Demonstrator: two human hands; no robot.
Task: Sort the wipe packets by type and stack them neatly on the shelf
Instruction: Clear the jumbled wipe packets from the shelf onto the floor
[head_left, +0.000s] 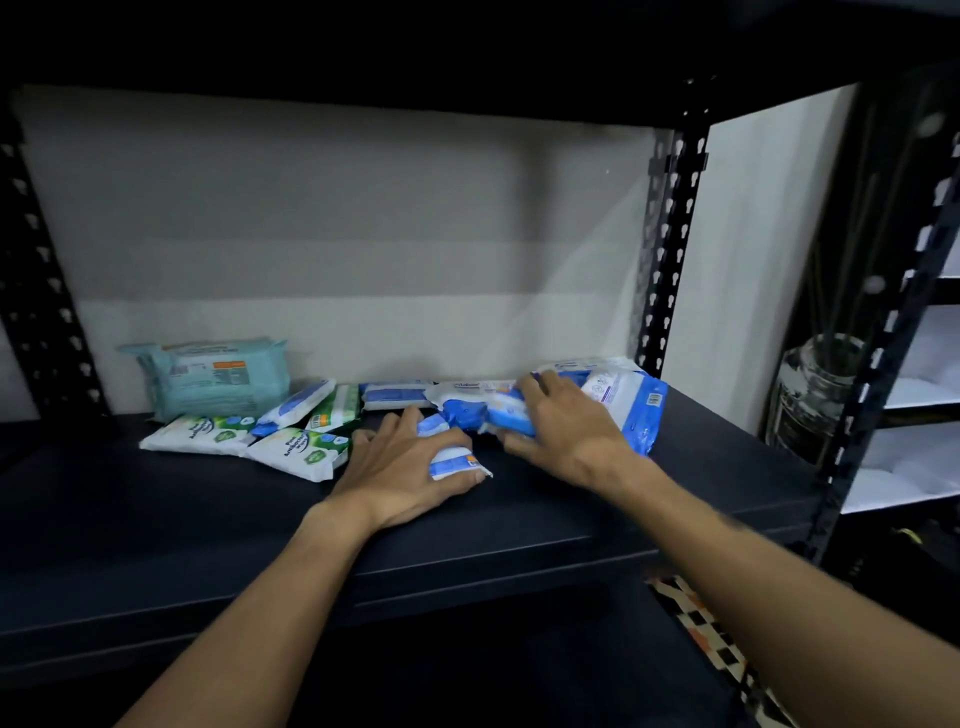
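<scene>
One large teal soft-plastic wipe pack (208, 376) stood at the back left of the black metal shelf (156, 530). Before it and just to its right lay three small green-and-white packets (200, 434), with one slim blue-and-white packet (296, 405) tilted among them. Farther right of the teal pack, the left hand (400, 467) curled its fingers round one small blue-striped packet (454, 462). Farthest right, the right hand (566, 426) lay over a heap of blue-and-white packs (631, 405), their number unclear; whether it gripped them could not be told.
</scene>
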